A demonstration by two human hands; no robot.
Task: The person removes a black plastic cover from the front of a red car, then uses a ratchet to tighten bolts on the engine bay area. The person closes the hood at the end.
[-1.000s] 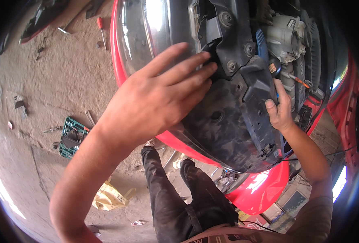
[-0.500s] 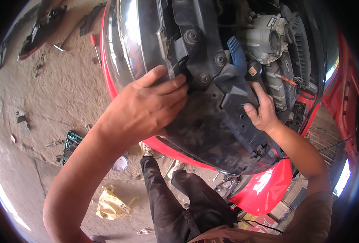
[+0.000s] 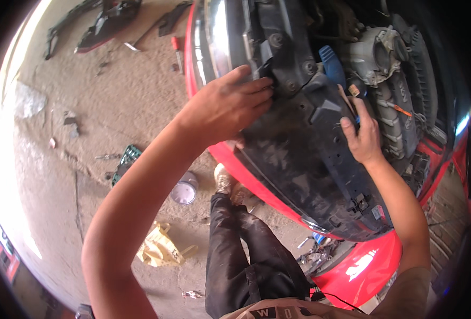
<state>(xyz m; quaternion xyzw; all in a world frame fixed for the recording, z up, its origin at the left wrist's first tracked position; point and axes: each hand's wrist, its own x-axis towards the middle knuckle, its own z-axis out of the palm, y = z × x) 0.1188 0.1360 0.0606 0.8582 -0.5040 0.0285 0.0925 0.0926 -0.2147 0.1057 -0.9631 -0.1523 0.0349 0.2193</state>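
Observation:
My left hand (image 3: pixel 234 103) lies over the edge of a red car's front bumper (image 3: pixel 262 184), beside the shiny grille (image 3: pixel 222 40). Its fingers are bent down onto a black plastic part there, and their tips are partly hidden. Across from it my right hand (image 3: pixel 367 139) holds the engine-side edge of a long black plastic cover (image 3: pixel 288 149). The right thumb rests on the cover's top side, while the other fingers are mostly hidden past the edge. Round fixing points (image 3: pixel 308 67) show in the cover, which has dusty smears.
Beyond the cover are a blue plastic part (image 3: pixel 331 65), a grey metal engine housing (image 3: pixel 371 56) and an orange dipstick handle (image 3: pixel 402 110). On the floor lie a red-handled screwdriver (image 3: pixel 177 52), a green tool case (image 3: pixel 130 156), a paint can (image 3: pixel 185 190) and a yellow bag (image 3: pixel 161 247).
The whole view has swung, so the car and floor sit farther right. Both hands stay at nearly the same places on the car; the right has shifted slightly along the cover's edge.

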